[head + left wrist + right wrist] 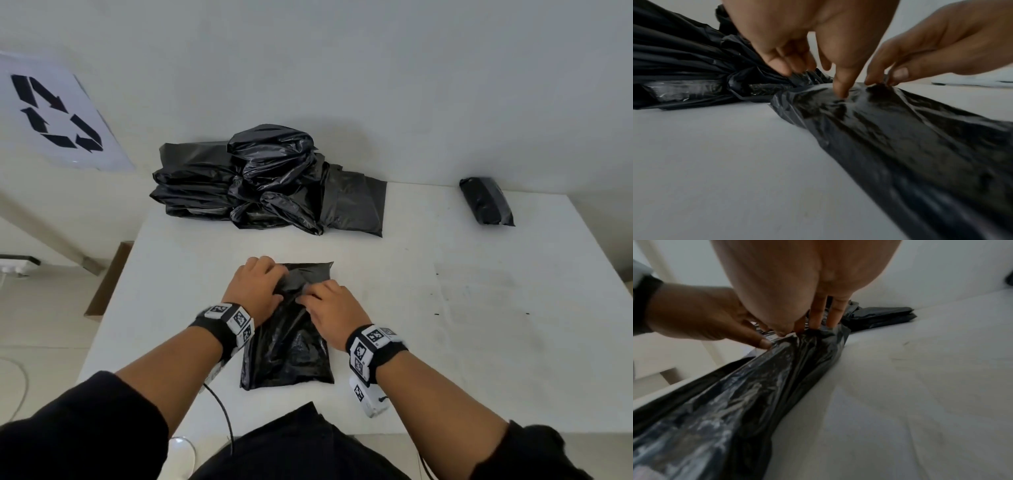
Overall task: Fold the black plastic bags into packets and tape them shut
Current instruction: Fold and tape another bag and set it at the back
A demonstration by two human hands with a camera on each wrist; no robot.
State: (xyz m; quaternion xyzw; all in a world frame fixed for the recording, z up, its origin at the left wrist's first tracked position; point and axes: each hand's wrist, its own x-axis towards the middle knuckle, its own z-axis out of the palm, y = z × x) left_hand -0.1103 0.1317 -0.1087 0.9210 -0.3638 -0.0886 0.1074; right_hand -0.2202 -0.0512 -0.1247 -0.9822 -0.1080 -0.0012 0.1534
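On the white table (445,308), near its front edge, a black plastic bag (291,356) lies folded into a long strip. The left hand (255,294) pinches its crumpled far end, and the right hand (334,308) pinches the film beside it. A heap of unfolded bags (260,178) sits at the back edge, and a finished packet (486,201) near the back right corner.

Bag (291,342) lies nearest; pile (260,181) behind it, packet (486,202) far right.

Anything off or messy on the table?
Nothing damaged or spilled. The pile of black bags at the far edge is loosely heaped. One packet lies far right; both hands work the bag near the front.
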